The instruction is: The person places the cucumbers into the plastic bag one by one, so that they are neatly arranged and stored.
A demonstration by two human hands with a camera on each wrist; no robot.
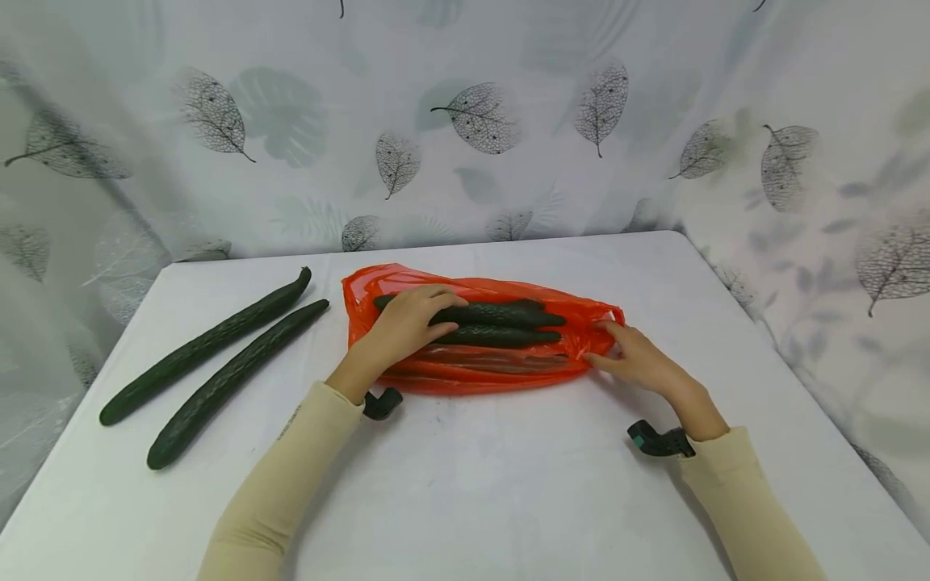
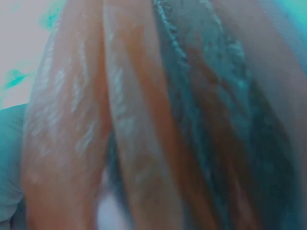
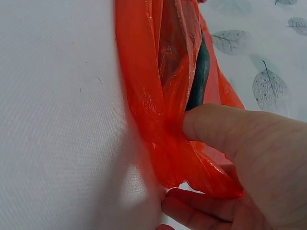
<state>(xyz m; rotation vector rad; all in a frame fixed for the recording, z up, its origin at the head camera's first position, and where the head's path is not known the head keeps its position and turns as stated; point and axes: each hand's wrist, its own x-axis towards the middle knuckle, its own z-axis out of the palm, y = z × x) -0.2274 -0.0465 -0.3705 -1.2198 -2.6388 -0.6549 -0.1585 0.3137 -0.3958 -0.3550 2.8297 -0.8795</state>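
A red plastic bag (image 1: 465,383) lies lengthwise across the table, with several dark green cucumbers (image 1: 508,315) in it. My left hand (image 1: 407,323) reaches over the bag's left part, fingers on the far side of a cucumber and thumb on the near side. At the bag's right end, my right hand (image 1: 635,359) pinches the thin plastic. The right wrist view shows that thumb (image 3: 216,124) pressing the red plastic beside a cucumber (image 3: 199,76); the other fingers lie below the bag's edge. In the left wrist view, the bag (image 2: 67,143) appears close up and blurred.
Two long cucumbers (image 1: 211,343) lie side by side on the left of the white table (image 1: 494,492), slanting away from me. Behind the table hangs a leaf-patterned curtain (image 1: 305,194), which also runs along both sides. Each wrist carries a small black device (image 1: 657,440).
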